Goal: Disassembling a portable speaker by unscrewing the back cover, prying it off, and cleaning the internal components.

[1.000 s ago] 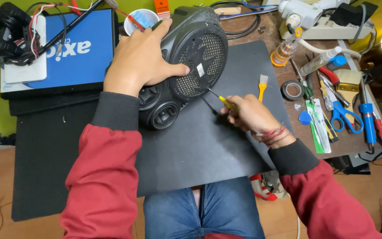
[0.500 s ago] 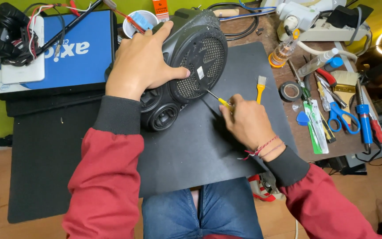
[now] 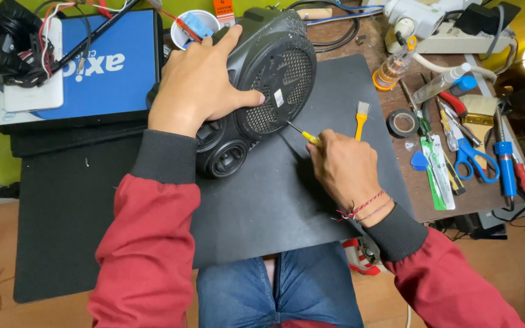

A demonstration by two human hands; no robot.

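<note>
A black portable speaker (image 3: 268, 91) lies tilted on its side in the upper middle of the frame, on a dark mat (image 3: 262, 200) that covers the desk (image 3: 423, 194). The left hand (image 3: 199, 82) is spread over the top of its casing, fingers wrapped over the far edge and thumb pressed near the round mesh grille. The right hand (image 3: 344, 170), at centre right, is closed around a yellow-handled screwdriver (image 3: 304, 133), whose thin shaft points up-left and meets the lower edge of the grille. The two hands are apart, one on each side of the speaker.

Just right of the screwdriver lies a small yellow-handled brush (image 3: 361, 118), and beyond it a roll of black tape (image 3: 403, 123). Blue-handled scissors (image 3: 472, 159) lie among other tools at the right edge. A blue box (image 3: 113, 67) sits at upper left.
</note>
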